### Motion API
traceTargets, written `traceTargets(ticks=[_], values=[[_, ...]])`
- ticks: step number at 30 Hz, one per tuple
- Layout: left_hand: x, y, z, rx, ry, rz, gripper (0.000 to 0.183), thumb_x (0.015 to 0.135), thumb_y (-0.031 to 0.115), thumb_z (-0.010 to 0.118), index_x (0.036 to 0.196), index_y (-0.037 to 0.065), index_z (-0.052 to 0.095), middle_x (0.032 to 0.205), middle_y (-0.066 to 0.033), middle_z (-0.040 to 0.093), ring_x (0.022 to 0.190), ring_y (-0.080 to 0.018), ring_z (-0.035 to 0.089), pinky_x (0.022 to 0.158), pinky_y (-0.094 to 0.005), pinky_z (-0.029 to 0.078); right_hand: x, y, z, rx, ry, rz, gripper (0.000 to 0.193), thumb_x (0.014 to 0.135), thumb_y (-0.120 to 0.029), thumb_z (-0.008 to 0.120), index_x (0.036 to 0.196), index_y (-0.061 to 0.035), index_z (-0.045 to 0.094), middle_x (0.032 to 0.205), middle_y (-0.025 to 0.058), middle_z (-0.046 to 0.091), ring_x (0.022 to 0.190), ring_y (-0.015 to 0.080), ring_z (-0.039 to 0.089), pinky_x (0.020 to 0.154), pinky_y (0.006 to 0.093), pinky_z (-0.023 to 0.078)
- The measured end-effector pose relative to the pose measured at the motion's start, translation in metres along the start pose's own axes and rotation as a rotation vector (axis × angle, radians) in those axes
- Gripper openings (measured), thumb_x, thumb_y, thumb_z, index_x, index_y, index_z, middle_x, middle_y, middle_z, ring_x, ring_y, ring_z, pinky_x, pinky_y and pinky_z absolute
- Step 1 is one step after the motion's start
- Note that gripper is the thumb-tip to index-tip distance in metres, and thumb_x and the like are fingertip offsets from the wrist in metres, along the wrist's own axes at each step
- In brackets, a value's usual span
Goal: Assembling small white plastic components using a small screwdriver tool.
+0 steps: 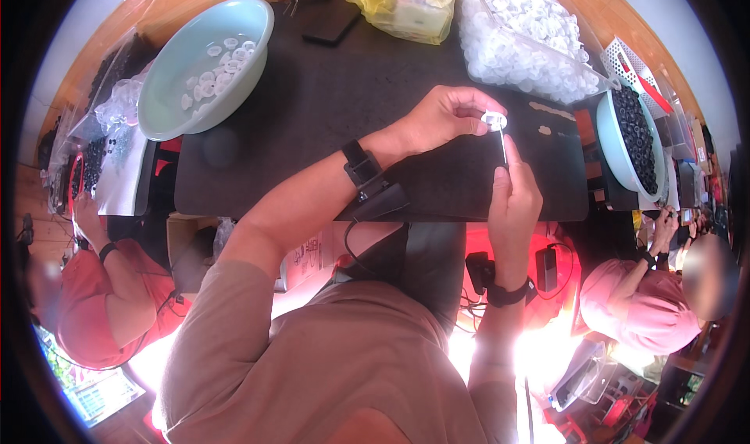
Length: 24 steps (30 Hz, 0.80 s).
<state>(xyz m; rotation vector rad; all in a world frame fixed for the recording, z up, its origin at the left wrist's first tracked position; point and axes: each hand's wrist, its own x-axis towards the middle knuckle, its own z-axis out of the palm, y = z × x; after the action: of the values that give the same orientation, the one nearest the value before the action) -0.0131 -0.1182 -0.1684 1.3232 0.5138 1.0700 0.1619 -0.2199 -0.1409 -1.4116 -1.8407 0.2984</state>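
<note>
My left hand (447, 121) pinches a small round white plastic part (494, 120) between thumb and fingers, above the right half of the dark table (336, 92). Just below it, my right hand (517, 187) grips a thin tool with a slim straight shaft (502, 143), which points away from me. The shaft's tip meets the near side of the white part; the tool's handle is mostly hidden in my fingers, so its exact kind does not show.
A pale green basin (164, 84) at the far left holds several white parts. At the far right, a heap of white parts (531, 37) fills a clear bin, beside a yellow plastic bag (391, 10). A blue basin (612, 143) holds black parts. People sit at both sides.
</note>
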Motion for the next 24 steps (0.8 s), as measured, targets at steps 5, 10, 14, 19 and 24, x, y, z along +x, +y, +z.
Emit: traceTargets(ticks=[5, 10, 14, 19, 24], values=[[-0.0002, -0.0003, -0.0004, -0.026, -0.006, -0.009, 0.032, 0.09, -0.008, 0.063, 0.12, 0.002, 0.066, 0.123, -0.0084, 0.067, 0.113, -0.0147, 0.063, 0.099, -0.03, 0.051, 0.0002, -0.0058, 0.0, 0.076, -0.053, 0.087, 0.041, 0.096, -0.006, 0.05, 0.136, -0.0038, 0.057, 0.087, 0.0151, 0.06, 0.073, 0.0286, 0.06, 0.069, 0.0382, 0.048], [-0.0004, -0.0002, 0.0002, -0.018, 0.001, -0.014, 0.031, 0.09, -0.008, 0.063, 0.119, 0.002, 0.066, 0.123, -0.0086, 0.067, 0.112, -0.015, 0.063, 0.099, -0.03, 0.051, 0.0021, -0.0077, 0.0009, 0.056, -0.062, 0.089, 0.041, 0.097, -0.006, 0.048, 0.137, -0.0027, 0.056, 0.088, 0.0171, 0.061, 0.075, 0.0306, 0.061, 0.07, 0.0397, 0.048], [-0.0004, -0.0015, -0.0003, -0.006, -0.003, 0.007, 0.03, 0.09, -0.007, 0.063, 0.119, 0.002, 0.066, 0.122, -0.0084, 0.067, 0.112, -0.015, 0.064, 0.099, -0.0302, 0.051, 0.0034, -0.0073, 0.002, 0.064, -0.058, 0.073, 0.042, 0.097, -0.006, 0.047, 0.137, -0.0016, 0.054, 0.089, 0.0183, 0.06, 0.075, 0.0316, 0.061, 0.07, 0.0404, 0.048], [0.0001, -0.0015, 0.0002, 0.011, -0.006, 0.001, 0.029, 0.091, -0.007, 0.062, 0.119, 0.002, 0.066, 0.121, -0.0079, 0.068, 0.112, -0.0148, 0.063, 0.1, -0.0305, 0.051, 0.0038, -0.0071, 0.0024, 0.073, -0.072, 0.083, 0.042, 0.097, -0.005, 0.046, 0.138, -0.0008, 0.053, 0.089, 0.0186, 0.061, 0.076, 0.0319, 0.061, 0.07, 0.0407, 0.048], [-0.0009, -0.001, 0.0006, 0.022, 0.005, -0.003, 0.029, 0.091, -0.007, 0.062, 0.118, 0.002, 0.066, 0.121, -0.0077, 0.068, 0.112, -0.0146, 0.063, 0.1, -0.0303, 0.051, 0.0021, -0.0061, 0.0033, 0.084, -0.076, 0.095, 0.042, 0.098, -0.006, 0.045, 0.139, 0.0, 0.053, 0.094, 0.0205, 0.063, 0.08, 0.0336, 0.063, 0.073, 0.0411, 0.049]])
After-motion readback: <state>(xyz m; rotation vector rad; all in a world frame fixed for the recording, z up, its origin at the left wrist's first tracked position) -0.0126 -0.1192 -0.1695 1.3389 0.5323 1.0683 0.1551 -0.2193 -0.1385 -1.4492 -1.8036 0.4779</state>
